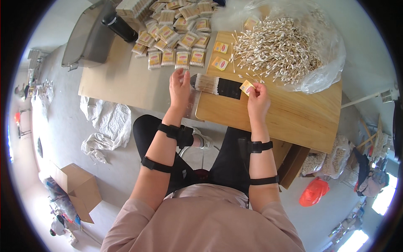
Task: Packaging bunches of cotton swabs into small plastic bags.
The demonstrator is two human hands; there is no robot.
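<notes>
Evidently a yellow-and-white printed card in the right hand's pinch, left hand free.

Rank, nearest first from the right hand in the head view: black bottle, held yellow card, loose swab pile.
1. Yellow card, held in the right hand.
2. Loose swab pile, upper right.
3. Black bottle, far upper left.

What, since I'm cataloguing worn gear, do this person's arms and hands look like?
The sleeves are short and dusty pink. Each arm wears two black straps, the one nearer the hand bearing a blocky black module. The left hand and right hand wear no gloves; no cables or markings stand out.
</notes>
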